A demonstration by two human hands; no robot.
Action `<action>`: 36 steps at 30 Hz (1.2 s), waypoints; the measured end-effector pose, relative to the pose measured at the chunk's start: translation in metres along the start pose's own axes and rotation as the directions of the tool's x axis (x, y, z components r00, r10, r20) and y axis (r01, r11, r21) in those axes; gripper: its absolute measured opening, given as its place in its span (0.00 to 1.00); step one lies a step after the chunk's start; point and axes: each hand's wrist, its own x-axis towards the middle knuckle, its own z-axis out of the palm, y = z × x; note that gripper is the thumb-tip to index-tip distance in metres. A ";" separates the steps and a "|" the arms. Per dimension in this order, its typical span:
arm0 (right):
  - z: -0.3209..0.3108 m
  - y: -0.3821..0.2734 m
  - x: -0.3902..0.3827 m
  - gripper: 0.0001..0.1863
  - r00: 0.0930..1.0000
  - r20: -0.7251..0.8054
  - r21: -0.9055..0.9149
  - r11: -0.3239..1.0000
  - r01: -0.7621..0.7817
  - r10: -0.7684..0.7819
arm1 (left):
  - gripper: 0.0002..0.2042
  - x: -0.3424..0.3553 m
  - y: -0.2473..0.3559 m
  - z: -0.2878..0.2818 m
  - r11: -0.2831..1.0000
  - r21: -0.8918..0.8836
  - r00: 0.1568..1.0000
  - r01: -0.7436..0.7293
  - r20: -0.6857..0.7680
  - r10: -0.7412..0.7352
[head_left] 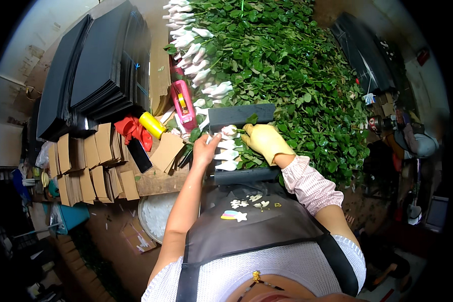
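My left hand [205, 149], bare, has its fingers pinched together beside a pale pink rose bud [229, 131]. A bit of white shows at its fingertips, too small to name. My right hand [264, 141], in a yellow rubber glove, closes its fingers on the leafy stem just behind that bud. Below it, white-sleeved rose buds [227, 154] lie in a row, heads to the left. They sit between the upright sides of a dark corrugated wrapper, a far side [241, 115] and a near side [246, 175].
Leafy rose stems [287, 65] fill the right of the table, with sleeved buds [194, 55] along their left. To the left are a pink tape dispenser [184, 104], a yellow roll [152, 125], a phone [139, 155], cardboard pieces [100, 146] and stacked dark sheets [108, 60].
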 end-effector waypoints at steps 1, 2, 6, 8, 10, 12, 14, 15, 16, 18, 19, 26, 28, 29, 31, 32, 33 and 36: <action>0.014 0.003 0.002 0.17 0.999 -0.045 -0.029 0.999 -0.020 0.019 | 0.13 -0.003 0.002 0.007 0.996 -0.089 0.999 0.025 -0.020 -0.027; 0.018 0.004 0.004 0.17 0.999 -0.039 -0.040 0.999 -0.033 0.031 | 0.12 -0.006 0.006 0.012 0.984 -0.174 0.998 0.046 -0.038 -0.054; 0.027 0.006 0.008 0.17 0.998 -0.054 -0.060 0.997 -0.048 0.045 | 0.10 -0.028 0.028 0.020 0.930 -0.365 0.992 0.034 -0.103 -0.077; 0.031 0.004 0.011 0.17 0.997 -0.067 -0.056 0.998 -0.042 0.038 | 0.10 -0.026 0.012 0.020 0.923 -0.384 0.978 -0.038 -0.202 -0.044; 0.030 0.000 0.012 0.16 0.995 -0.095 -0.056 0.997 -0.048 0.043 | 0.10 -0.026 -0.002 0.019 0.904 -0.415 0.961 -0.101 -0.276 -0.019; 0.034 0.000 0.011 0.15 0.986 -0.165 -0.046 0.998 -0.041 0.032 | 0.09 -0.029 -0.003 0.018 0.876 -0.458 0.946 -0.150 -0.324 -0.007; 0.037 0.003 0.010 0.16 0.984 -0.172 -0.034 0.998 -0.060 0.053 | 0.10 -0.038 0.011 0.018 0.876 -0.455 0.911 -0.158 -0.410 -0.048; 0.039 0.007 0.009 0.16 0.983 -0.173 -0.029 0.998 -0.064 0.058 | 0.10 -0.036 0.011 0.008 0.851 -0.481 0.887 -0.210 -0.460 -0.041; 0.041 0.010 0.008 0.17 0.983 -0.173 -0.024 0.997 -0.069 0.064 | 0.10 -0.034 0.010 -0.011 0.824 -0.502 0.860 -0.263 -0.510 -0.037; 0.015 0.001 0.001 0.22 0.996 -0.046 0.036 0.997 -0.074 0.076 | 0.10 -0.033 0.005 -0.048 0.914 -0.306 0.883 -0.267 -0.457 0.105; 0.008 0.004 -0.006 0.24 0.998 -0.032 0.079 0.996 -0.049 0.052 | 0.08 -0.035 0.001 -0.057 0.960 -0.189 0.947 -0.209 -0.285 0.150; 0.012 -0.012 0.003 0.25 0.985 0.105 -0.001 0.990 -0.140 0.140 | 0.18 -0.026 0.029 -0.008 0.934 0.340 0.993 -0.105 0.087 0.079; 0.014 -0.016 0.004 0.23 0.980 0.100 -0.032 0.985 -0.170 0.172 | 0.17 -0.022 0.015 -0.004 0.982 0.184 0.995 -0.054 0.098 0.037; 0.017 -0.018 0.004 0.22 0.979 0.083 -0.039 0.983 -0.181 0.184 | 0.15 -0.024 0.015 -0.001 0.982 0.168 0.994 -0.091 0.077 0.079; 0.024 -0.011 0.005 0.22 0.988 0.050 -0.026 0.989 -0.146 0.147 | 0.14 -0.032 0.016 -0.002 0.999 0.033 0.999 -0.042 0.010 0.042; 0.026 -0.007 0.005 0.22 0.991 0.033 -0.018 0.991 -0.132 0.132 | 0.14 -0.036 0.019 -0.001 0.999 -0.034 1.000 -0.020 -0.018 0.020; 0.028 -0.006 0.005 0.22 0.991 0.023 -0.034 0.991 -0.131 0.131 | 0.11 -0.033 0.007 -0.007 0.994 -0.086 0.993 -0.066 -0.104 0.057; 0.025 -0.004 -0.001 0.22 0.993 0.005 -0.022 0.993 -0.119 0.119 | 0.07 -0.035 0.014 -0.059 0.849 -0.505 0.956 -0.155 -0.293 0.000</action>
